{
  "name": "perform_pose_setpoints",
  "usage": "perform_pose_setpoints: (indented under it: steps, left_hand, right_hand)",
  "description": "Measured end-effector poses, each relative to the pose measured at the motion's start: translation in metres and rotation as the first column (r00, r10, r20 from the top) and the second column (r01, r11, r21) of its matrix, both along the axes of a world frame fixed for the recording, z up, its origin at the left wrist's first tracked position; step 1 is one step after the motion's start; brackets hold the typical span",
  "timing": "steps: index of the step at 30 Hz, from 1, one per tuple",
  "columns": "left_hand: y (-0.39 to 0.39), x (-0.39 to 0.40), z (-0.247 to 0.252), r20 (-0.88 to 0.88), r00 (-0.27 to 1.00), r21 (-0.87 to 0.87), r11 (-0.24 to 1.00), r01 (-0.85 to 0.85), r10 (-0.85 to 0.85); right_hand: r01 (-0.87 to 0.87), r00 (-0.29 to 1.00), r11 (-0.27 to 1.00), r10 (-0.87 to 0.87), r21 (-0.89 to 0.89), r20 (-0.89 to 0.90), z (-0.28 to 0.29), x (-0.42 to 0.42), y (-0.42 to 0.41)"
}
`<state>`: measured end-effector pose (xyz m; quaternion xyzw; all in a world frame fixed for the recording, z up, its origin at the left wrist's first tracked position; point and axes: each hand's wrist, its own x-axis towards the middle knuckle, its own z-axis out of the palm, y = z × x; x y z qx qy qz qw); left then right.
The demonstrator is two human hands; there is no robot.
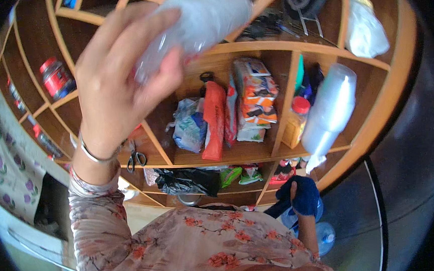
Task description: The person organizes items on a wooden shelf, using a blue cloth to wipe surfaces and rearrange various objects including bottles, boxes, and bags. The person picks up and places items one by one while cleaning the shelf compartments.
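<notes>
My left hand [118,67] is raised in front of the shelving, its fingers and thumb closed around a bundle [201,21] wrapped in clear plastic. What the wrapping holds is too blurred to tell. Low at my right side, my right hand [294,194] grips a dark blue cloth [307,197], which covers most of it. Behind the raised hand, a compartment holds a red plastic packet [214,120], a blue-and-white plastic bag [190,126] and several stacked orange packets [258,98].
Wooden shelving [282,44] fills the view ahead. A stack of clear plastic cups [330,106] stands right, beside a red-lidded jar [295,122]. Scissors [134,158] lie left. A black plastic bag [188,181] sits lower. A large water bottle [325,237] is near my right arm.
</notes>
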<state>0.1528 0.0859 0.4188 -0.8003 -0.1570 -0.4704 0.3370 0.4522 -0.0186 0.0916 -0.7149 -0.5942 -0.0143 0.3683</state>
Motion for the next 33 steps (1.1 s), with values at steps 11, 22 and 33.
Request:
perform_pose_setpoints:
  steps: [11,22,33]
  left_hand:
    - [-0.019,-0.164,-0.066,0.433,0.837,-0.083,0.940,-0.332,0.334]
    - [0.072,-0.158,-0.027,0.234,0.914,-0.070,0.944,-0.324,0.331]
    - [0.149,-0.086,-0.014,0.122,0.962,0.027,0.968,-0.250,0.245]
  right_hand:
    - [-0.013,0.996,0.999,0.017,0.038,-0.090,0.044,-0.052,0.023]
    - [-0.083,0.982,0.997,0.082,-0.001,0.171,0.041,-0.084,0.041]
    - [-0.044,0.999,0.995,0.045,-0.094,0.007,0.028,-0.093,0.013]
